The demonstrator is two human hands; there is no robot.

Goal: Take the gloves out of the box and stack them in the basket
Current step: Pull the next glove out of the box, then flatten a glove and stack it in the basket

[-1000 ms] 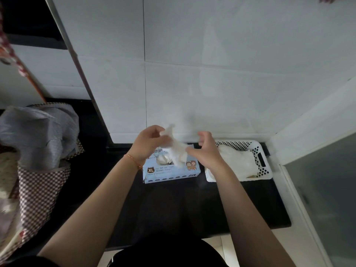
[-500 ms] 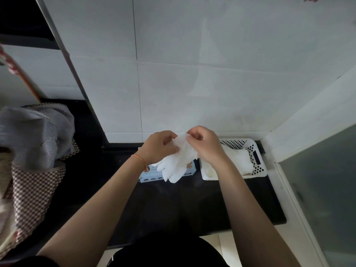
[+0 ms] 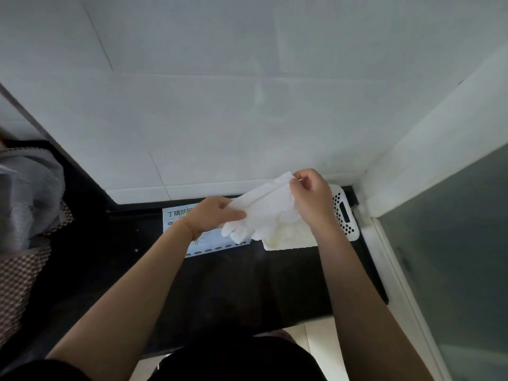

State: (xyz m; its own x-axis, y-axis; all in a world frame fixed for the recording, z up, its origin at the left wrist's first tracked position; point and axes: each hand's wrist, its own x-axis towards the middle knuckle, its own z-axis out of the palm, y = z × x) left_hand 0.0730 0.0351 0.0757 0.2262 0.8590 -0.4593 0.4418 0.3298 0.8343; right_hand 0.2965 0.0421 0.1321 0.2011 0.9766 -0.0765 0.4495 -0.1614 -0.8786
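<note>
A white glove (image 3: 264, 210) is stretched between both hands above the black counter. My left hand (image 3: 214, 215) pinches its near edge and my right hand (image 3: 310, 196) pinches its cuff corner at the far end. The glove's fingers hang down toward the blue glove box (image 3: 178, 215), which lies flat under my left wrist and is largely hidden. The white perforated basket (image 3: 345, 215) sits to the right of the box, under my right hand. A pile of white gloves (image 3: 288, 237) lies inside it.
The black counter (image 3: 247, 284) ends at a white tiled wall (image 3: 247, 119) behind and a white ledge with a glass pane (image 3: 453, 257) on the right. A checked bag with grey cloth (image 3: 24, 204) stands at the left.
Both hands have carried the glove rightward from over the box to above the basket and pulled it flatter between them. The camera has shifted too.
</note>
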